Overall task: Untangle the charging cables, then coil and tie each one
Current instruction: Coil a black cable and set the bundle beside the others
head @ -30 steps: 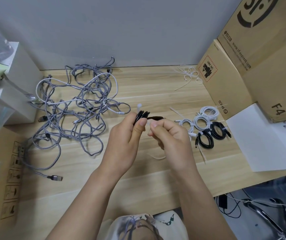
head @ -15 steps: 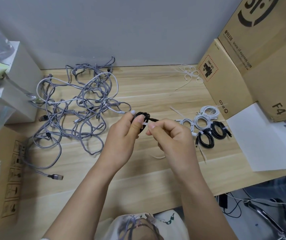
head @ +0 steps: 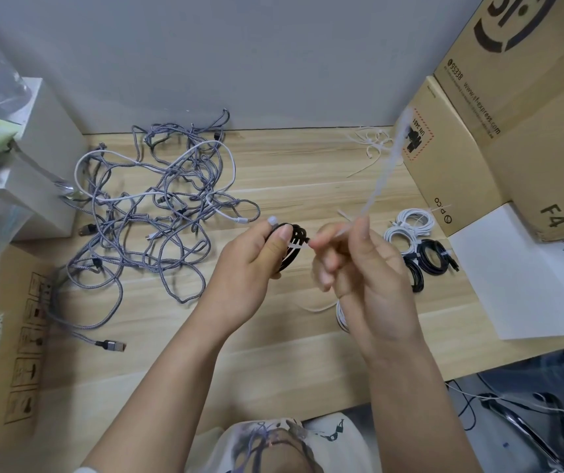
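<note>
The left hand (head: pixel 253 264) grips a coiled black charging cable (head: pixel 292 249) above the wooden counter (head: pixel 307 179), thumb pressed across the coil and fingers curled behind it. A white cable tie (head: pixel 384 175) is wrapped around the coil where the two hands meet. The right hand (head: pixel 364 268) pinches the tie's free end between thumb and fingertips, and the strip, blurred along its length, rises up and away from that hand toward the cardboard boxes (head: pixel 458 172).

Beyond and to the outside of the left hand sprawls a tangle of grey braided cables (head: pixel 157 206), with one white cable (head: pixel 157 162) looped through it; a metal USB plug (head: pixel 111 345) from the tangle lies on the counter, outside the left forearm. Just outside the right hand sit finished coils, two white (head: pixel 408 230) and two black (head: pixel 427 259), each bound with a tie and touching one another. Another white coil (head: pixel 341 315) shows partly from beneath the right wrist. Spare ties (head: pixel 371 146) lie scattered far beyond the right hand, beside the boxes. A white sheet (head: pixel 519 278) lies farther out than the finished coils.
</note>
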Action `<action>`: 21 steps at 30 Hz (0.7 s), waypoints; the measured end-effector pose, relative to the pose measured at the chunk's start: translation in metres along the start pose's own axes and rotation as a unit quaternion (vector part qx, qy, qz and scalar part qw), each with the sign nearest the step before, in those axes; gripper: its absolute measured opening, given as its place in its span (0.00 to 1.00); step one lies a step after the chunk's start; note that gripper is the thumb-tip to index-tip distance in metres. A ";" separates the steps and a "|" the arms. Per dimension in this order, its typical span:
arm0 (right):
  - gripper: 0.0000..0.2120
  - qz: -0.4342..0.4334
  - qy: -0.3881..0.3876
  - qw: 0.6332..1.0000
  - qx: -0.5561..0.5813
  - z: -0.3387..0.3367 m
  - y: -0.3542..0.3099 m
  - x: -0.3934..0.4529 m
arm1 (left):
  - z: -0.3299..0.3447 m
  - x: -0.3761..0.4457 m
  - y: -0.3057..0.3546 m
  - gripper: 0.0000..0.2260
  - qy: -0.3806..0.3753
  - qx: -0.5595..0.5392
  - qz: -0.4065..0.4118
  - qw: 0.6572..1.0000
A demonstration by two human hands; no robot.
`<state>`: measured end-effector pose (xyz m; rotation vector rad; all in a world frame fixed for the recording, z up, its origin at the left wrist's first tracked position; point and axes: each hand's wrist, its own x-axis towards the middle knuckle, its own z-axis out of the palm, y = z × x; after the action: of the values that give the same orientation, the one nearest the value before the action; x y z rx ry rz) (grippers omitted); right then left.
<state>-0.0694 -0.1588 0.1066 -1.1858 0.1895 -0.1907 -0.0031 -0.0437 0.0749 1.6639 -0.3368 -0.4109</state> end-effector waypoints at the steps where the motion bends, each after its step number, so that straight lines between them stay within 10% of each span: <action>1: 0.19 -0.019 0.021 0.999 -0.035 0.000 0.000 0.000 | 0.000 0.000 0.000 0.14 0.001 0.005 -0.008 1.000; 6: 0.18 -0.097 0.035 0.994 -0.021 0.004 -0.005 -0.001 | 0.003 0.000 -0.001 0.15 0.001 0.003 -0.036 0.999; 21: 0.20 0.031 0.111 0.991 -0.067 0.007 0.001 0.004 | 0.009 -0.001 0.006 0.11 -0.032 -0.017 0.012 0.999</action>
<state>-0.0635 -0.1531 0.1076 -1.2903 0.4403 -0.2596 -0.0082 -0.0524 0.0801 1.6150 -0.3956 -0.4495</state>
